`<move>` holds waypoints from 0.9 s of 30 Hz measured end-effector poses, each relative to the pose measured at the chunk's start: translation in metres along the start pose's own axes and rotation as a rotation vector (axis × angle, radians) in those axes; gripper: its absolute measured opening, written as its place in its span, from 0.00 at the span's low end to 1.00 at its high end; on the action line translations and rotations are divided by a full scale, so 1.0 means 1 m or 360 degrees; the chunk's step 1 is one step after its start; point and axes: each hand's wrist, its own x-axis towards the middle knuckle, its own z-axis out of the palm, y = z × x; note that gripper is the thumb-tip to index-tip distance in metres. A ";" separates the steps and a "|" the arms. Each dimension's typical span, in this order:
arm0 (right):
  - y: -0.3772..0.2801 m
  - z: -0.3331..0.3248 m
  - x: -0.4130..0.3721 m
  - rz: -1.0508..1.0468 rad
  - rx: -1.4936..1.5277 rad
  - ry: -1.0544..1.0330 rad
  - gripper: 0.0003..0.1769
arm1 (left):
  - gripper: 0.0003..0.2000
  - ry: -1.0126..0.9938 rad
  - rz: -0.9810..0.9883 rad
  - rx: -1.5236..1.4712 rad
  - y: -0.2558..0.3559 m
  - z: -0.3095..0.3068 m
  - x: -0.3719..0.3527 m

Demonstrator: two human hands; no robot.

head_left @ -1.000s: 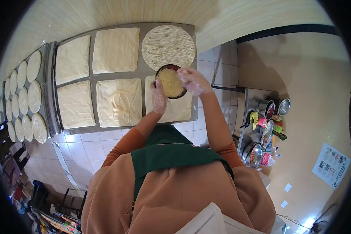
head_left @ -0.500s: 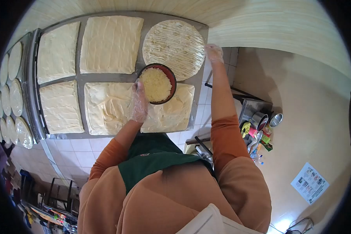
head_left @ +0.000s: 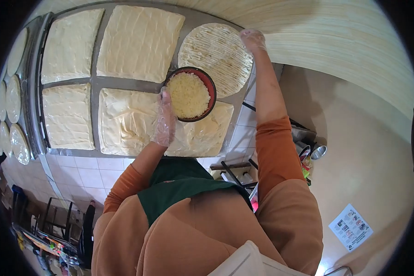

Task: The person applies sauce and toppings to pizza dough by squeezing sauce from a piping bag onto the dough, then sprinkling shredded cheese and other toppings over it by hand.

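My left hand [head_left: 164, 120], in a clear plastic glove, grips the left rim of a dark bowl [head_left: 212, 92]. Pale grated shreds [head_left: 187, 95] fill the bowl, which is held over a folded dough sheet [head_left: 126, 122] and the lower edge of a round dough sheet [head_left: 216, 60]. Thin ridged strands cover the round sheet. At that sheet's upper right edge is my right hand [head_left: 253, 40], also gloved, its fingers curled together; whatever they hold is too small to make out. Further rectangular dough sheets [head_left: 140, 43] lie to the left on the grey table [head_left: 95, 60].
Wrapped oval dough pieces [head_left: 14, 99] lie on a surface at the far left. A pale wall panel [head_left: 326, 41] borders the table's far side. Metal pots [head_left: 318, 152] and a printed sheet [head_left: 350, 227] are at the right. A dark chair frame [head_left: 57, 221] stands lower left.
The view has shifted. My right hand has moved up along the round sheet's right edge. My left hand still holds the bowl in nearly the same place.
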 end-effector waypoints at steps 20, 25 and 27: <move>-0.124 0.054 -0.021 -0.0527 -0.0047 0.0391 0.09 | 0.40 0.0246 0.0076 -0.0056 -0.009 -0.040 0.008; -0.141 0.014 -0.100 -0.0546 0.0084 0.0307 0.10 | 0.37 0.0319 0.0078 -0.0212 -0.012 -0.042 0.011; -0.158 -0.020 -0.155 -0.0598 0.0510 0.0126 0.11 | 0.36 0.0366 0.0079 -0.0162 -0.011 -0.040 0.013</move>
